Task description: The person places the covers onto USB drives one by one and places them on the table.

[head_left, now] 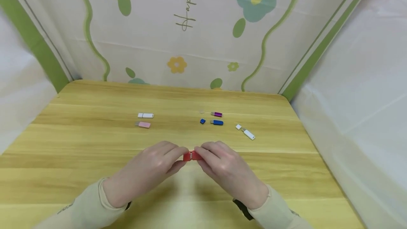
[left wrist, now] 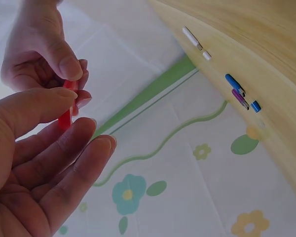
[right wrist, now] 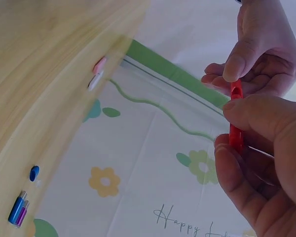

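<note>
Both hands meet over the near middle of the table at a red USB stick [head_left: 196, 155]. My left hand [head_left: 155, 162] pinches its left part between thumb and fingers, and my right hand [head_left: 227, 167] pinches the right part. In the head view a sliver of metal shows between the two red parts. Fingers hide much of the red stick [right wrist: 236, 133] in the right wrist view; which half is the cap I cannot tell. Beyond the hands lie a blue USB stick [head_left: 217, 122] with its blue cap [head_left: 202, 121] apart from it, and a purple USB stick [head_left: 217, 114].
A white USB stick [head_left: 248, 134] lies at the right, its white cap [head_left: 238, 127] just off the connector. At the left are another white stick [head_left: 145, 115], capped, and a pink USB stick [head_left: 143, 124] with bare connector. A flowered curtain [head_left: 210, 41] hangs behind the wooden table [head_left: 79, 130].
</note>
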Action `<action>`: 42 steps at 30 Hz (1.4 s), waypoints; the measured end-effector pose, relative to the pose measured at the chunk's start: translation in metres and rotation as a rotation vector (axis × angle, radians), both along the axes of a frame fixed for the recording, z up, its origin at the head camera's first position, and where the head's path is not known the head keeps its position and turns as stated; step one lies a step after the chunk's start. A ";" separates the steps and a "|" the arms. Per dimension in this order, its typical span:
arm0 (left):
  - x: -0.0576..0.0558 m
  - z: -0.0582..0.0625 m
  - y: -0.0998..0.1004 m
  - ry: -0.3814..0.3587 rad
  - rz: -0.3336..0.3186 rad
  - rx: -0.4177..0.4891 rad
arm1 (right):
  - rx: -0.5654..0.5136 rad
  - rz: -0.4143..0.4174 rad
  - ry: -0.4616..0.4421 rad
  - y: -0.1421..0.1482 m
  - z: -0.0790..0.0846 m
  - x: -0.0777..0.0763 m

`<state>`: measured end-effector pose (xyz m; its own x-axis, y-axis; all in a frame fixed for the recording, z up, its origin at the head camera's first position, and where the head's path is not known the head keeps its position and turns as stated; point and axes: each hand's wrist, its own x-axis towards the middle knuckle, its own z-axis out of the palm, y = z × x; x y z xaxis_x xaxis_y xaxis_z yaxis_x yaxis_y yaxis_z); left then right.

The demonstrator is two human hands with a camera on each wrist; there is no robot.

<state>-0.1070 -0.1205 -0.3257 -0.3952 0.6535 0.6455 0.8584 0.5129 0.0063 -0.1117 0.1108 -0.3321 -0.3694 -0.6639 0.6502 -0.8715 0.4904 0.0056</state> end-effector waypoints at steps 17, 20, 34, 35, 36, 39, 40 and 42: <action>-0.002 0.007 0.000 0.029 -0.028 0.061 | -0.019 0.025 0.038 0.000 0.006 0.000; -0.003 0.007 -0.001 0.035 -0.030 0.051 | -0.012 0.022 0.044 -0.001 0.007 0.000; -0.005 0.008 0.000 0.060 -0.080 0.028 | 0.010 0.024 0.058 0.000 0.009 0.003; -0.005 0.008 0.000 0.054 -0.082 0.028 | 0.008 0.026 0.066 0.000 0.010 0.003; -0.004 0.008 0.001 0.045 -0.084 0.027 | 0.005 0.029 0.073 0.000 0.010 0.003; -0.004 0.009 0.001 0.033 -0.089 0.022 | 0.001 0.035 0.093 0.000 0.011 0.003; -0.004 0.010 0.002 0.030 -0.089 0.018 | 0.000 0.037 0.096 0.000 0.011 0.003; -0.004 0.010 0.002 0.028 -0.089 0.010 | 0.000 0.038 0.101 0.001 0.012 0.003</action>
<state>-0.1106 -0.1181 -0.3155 -0.3178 0.6783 0.6625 0.9003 0.4350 -0.0135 -0.1083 0.1115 -0.3205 -0.2765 -0.6762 0.6829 -0.8846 0.4567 0.0940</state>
